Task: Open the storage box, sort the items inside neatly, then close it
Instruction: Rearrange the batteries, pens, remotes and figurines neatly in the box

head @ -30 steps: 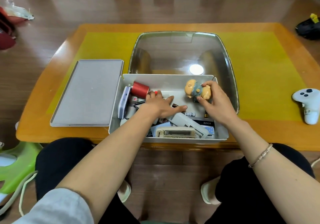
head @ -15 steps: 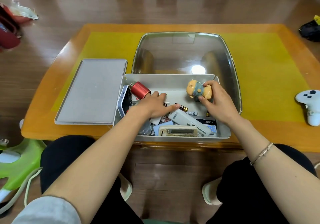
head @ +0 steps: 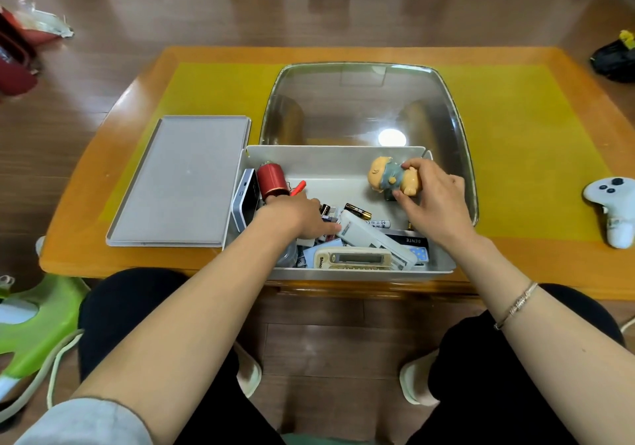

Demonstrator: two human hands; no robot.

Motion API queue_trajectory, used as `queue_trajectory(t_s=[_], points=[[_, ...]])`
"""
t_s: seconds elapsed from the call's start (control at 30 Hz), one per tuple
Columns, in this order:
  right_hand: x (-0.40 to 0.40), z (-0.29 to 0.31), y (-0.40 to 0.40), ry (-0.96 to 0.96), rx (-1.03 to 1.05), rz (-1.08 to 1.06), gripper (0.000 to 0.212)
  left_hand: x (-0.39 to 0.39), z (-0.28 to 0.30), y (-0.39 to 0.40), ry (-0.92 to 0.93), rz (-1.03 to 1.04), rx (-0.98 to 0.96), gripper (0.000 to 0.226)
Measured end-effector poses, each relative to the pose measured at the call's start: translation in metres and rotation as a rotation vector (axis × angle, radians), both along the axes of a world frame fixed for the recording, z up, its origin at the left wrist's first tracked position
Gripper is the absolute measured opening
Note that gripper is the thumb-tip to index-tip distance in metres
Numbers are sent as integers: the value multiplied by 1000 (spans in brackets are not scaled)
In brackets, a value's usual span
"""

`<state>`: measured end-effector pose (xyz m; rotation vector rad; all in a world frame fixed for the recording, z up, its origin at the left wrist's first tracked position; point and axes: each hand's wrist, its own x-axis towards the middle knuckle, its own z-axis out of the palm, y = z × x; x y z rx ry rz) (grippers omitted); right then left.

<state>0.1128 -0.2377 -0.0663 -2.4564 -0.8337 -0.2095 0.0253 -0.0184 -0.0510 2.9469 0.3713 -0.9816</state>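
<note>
The storage box (head: 330, 161) sat mid-frame at the table's near edge, its far half mostly bare. Right hand (head: 434, 204) pinched one figurine (head: 391, 178); left hand (head: 299, 217) lay flat on clutter near two remotes.

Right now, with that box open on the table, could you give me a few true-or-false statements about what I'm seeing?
1. The right hand holds the small doll figure. True.
2. The grey lid sits on top of the storage box. False: it lies flat on the table, left of the box.
3. A red spool is in the box's far left corner. True.
4. The white controller lies inside the box. False: it rests on the table, far right.
5. The left hand is lifted clear of the box. False: it reaches down among the items.
</note>
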Motion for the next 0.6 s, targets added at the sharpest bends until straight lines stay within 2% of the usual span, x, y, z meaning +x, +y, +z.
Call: queue_trajectory(t_s=[0.1,0.2,0.3,0.33,0.4,0.47,0.6], points=[[-2,1,0,-115,-33,10,40,0,8,-4,-56,-70,45,69],[-2,3,0,-169,-59,19,40,3,14,-6,-195,-98,78,63],[-3,5,1,-179,-54,50,39,13,12,-9,-382,-128,-32,63],[-3,6,2,-175,-50,61,38,17,9,-10,-382,-141,-109,64],[-3,6,2,-154,-45,77,37,24,2,-11,-268,-170,-214,69],[-1,5,2,-125,-47,81,37,26,-7,-9,-159,-193,-182,76],[1,4,3,-85,-54,76,39,27,-12,0,-150,-153,-58,83]])
